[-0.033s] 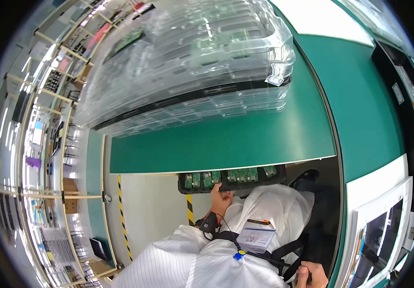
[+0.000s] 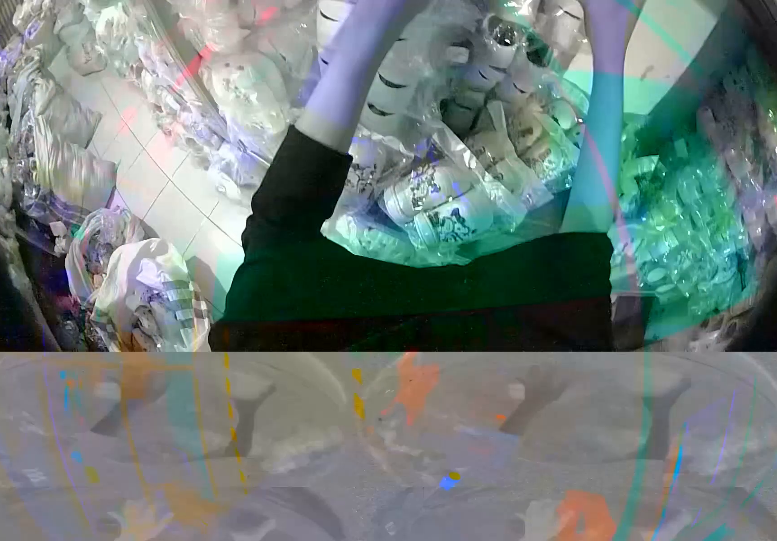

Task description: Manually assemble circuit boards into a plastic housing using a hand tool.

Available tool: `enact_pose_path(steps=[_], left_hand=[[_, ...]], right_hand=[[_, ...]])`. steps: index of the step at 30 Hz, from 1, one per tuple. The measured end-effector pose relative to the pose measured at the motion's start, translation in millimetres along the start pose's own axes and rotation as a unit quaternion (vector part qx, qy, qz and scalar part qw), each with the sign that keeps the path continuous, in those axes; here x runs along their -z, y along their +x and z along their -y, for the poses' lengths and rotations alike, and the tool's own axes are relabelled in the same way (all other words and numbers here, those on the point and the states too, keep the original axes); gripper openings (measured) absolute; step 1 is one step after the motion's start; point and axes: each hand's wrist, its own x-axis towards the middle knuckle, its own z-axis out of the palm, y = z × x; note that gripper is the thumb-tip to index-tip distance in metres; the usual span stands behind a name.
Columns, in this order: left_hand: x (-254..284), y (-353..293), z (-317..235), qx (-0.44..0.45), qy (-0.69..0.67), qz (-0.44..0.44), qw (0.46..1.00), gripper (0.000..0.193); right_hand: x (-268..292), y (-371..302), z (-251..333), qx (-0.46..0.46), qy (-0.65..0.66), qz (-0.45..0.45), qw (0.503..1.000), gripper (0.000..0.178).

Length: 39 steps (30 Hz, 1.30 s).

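The current head picture is broken: colours are false and its lower third is a grey smear. In its upper part, two arms with black upper sleeves reach away from me. My left forearm [image 2: 352,77] and my right forearm [image 2: 597,135] both run out past the top edge, so neither hand shows there. Between the arms lies a pile of clear plastic bags holding white, rounded containers [image 2: 433,198] with dark printing. What the hands touch or hold is hidden. Orange patches in the smear resemble hand outlines but show no readable fingers.
Pale floor tiles [image 2: 170,206] run along the left. A bulging whitish bag [image 2: 149,279] stands at the lower left. Heaped clear packets [image 2: 695,225], tinted green, lie at the right. More wrapped goods [image 2: 244,81] line the far left.
The other picture shows a green bench, clear plastic trays, and my left hand at a black tray of circuit boards. The current one shows a different, corrupted scene; no continuous movement can be followed.
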Motion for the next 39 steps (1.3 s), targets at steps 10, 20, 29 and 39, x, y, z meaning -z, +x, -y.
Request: enact_pose_path(steps=[10,20,29,39], left_hand=[[50.2,-91.8,11.2,-0.033,-0.001,0.103,0.994,0.019],[64.7,-135.3,4.6,-0.097,0.120,0.125,0.980,0.022],[74.0,-199.7,19.8,-0.052,-0.060,0.080,0.994,0.013],[78.5,-241.6,29.4,0.019,-0.031,0.053,0.998,0.026]], right_hand=[[41.8,-41.7,-9.8,0.207,0.035,0.028,0.977,0.008],[30.7,-45.9,-70.6,0.073,0.136,0.156,0.976,0.018],[-83.2,47.8,-102.8,0.039,0.074,0.037,0.996,0.063],[-76.2,76.5,-116.1,-0.090,0.303,0.222,0.922,0.072]])
